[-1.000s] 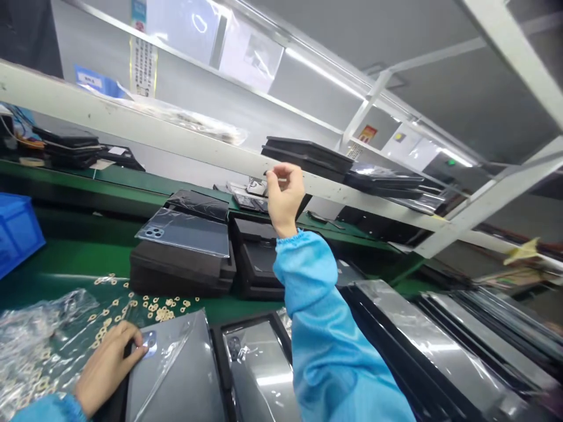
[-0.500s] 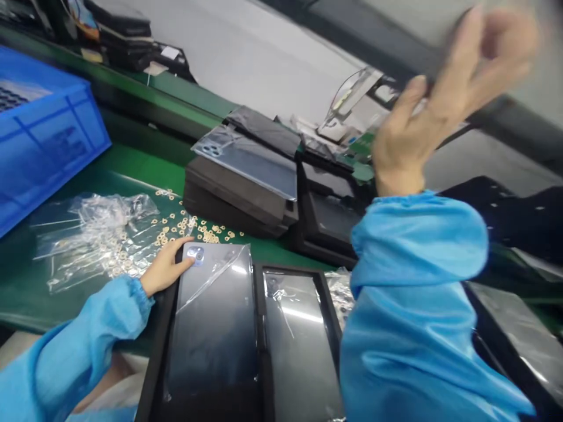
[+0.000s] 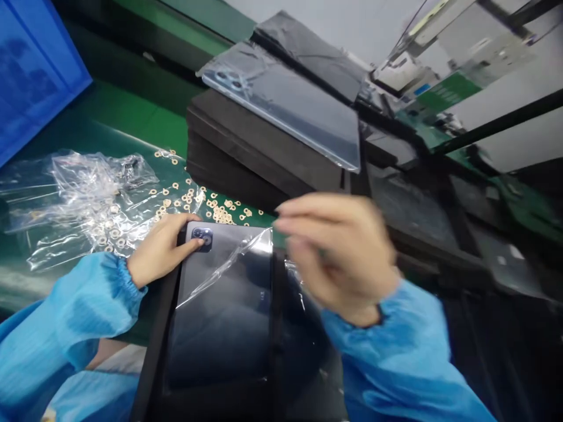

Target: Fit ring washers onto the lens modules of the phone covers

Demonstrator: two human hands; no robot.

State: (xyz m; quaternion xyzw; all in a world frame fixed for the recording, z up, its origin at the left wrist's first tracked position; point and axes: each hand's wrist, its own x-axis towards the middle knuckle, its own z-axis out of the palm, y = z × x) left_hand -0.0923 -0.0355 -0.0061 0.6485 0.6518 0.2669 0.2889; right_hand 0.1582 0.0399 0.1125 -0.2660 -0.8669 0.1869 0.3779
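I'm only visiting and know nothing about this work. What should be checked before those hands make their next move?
1. Left hand on the tablet: ok; its thumb is at the camera block.
2. Clear film lying smooth: not ok; a glossy crease runs diagonally across the upper part of the tablet.
3. Right hand with a firm grip on something: cannot tell; it is blurred, near the tablet's upper right corner.
4. Pale rings off the tablet: ok; they lie beyond its top edge and to the left.
5. Crumpled plastic bag apart from the tablet: ok; it lies to the left.
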